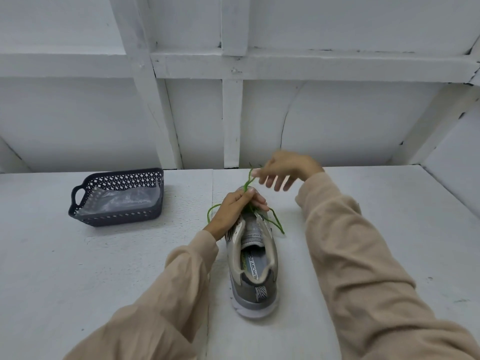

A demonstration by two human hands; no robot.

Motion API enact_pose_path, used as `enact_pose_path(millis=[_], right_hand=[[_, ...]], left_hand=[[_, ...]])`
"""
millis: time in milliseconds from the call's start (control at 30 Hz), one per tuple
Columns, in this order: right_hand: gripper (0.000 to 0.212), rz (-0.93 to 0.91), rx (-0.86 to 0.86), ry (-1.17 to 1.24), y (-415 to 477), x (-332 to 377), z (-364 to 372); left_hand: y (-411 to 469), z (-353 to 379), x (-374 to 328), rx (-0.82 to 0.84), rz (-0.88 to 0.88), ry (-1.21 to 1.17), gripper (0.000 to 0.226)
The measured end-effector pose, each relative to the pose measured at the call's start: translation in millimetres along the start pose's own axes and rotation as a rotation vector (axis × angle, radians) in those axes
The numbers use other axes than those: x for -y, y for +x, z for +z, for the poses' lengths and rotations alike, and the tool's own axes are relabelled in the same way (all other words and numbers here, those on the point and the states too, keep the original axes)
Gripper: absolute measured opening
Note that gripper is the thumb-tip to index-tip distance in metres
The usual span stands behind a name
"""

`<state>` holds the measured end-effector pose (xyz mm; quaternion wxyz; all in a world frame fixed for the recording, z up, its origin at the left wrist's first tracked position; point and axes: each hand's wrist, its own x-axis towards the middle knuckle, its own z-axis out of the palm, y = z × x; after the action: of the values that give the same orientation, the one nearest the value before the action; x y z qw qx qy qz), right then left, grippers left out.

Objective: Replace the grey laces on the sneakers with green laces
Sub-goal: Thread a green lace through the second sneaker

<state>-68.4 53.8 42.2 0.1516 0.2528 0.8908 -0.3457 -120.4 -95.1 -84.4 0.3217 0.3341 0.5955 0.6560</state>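
A grey sneaker point(253, 266) stands on the white table point(104, 268), heel toward me, toe pointing away. A green lace point(276, 222) is threaded through its front eyelets, with loose ends trailing on both sides. My left hand point(233, 209) lies over the sneaker's front and grips the lace near the eyelets. Above and beyond the toe, my right hand point(281, 170) is raised and pinches a strand of the green lace between thumb and forefinger, its other fingers spread. The hands hide the toe area.
A dark perforated plastic basket point(117, 198) with clear plastic wrapping inside stands at the left of the table. A white framed wall point(233, 100) rises right behind the table's far edge.
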Motion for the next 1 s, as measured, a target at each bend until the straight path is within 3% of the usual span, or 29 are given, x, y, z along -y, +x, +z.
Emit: enact_pose_path(millis=[67, 133, 300, 533, 767, 1000], right_hand=[[0.042, -0.009, 0.076, -0.020, -1.1, -6.6, 14.2], [0.040, -0.064, 0.040, 0.108, 2.7, -13.5, 28.4], [0.013, -0.184, -0.096, 0.430, 9.1, -17.8, 45.3], [0.021, -0.207, -0.206, 0.581, 9.6, -3.9, 49.7], [0.020, -0.219, -0.373, 0.904, 13.9, 22.7, 11.0], [0.014, -0.402, -0.504, 1.140, 19.4, 54.4, -35.0]], left_hand=[[1.4, 0.2, -0.5, 0.004, 0.002, 0.036, 0.042], [1.4, 0.7, -0.3, -0.002, 0.007, 0.044, 0.041], [-0.9, -1.5, 4.8, 0.011, 0.002, 0.046, 0.031], [3.0, -6.4, 11.6, 0.060, 0.052, 0.193, 0.037], [0.9, -3.5, 8.0, 0.069, 0.064, 0.270, 0.026], [-0.4, -4.3, -0.7, 0.104, 0.032, 0.263, 0.015]])
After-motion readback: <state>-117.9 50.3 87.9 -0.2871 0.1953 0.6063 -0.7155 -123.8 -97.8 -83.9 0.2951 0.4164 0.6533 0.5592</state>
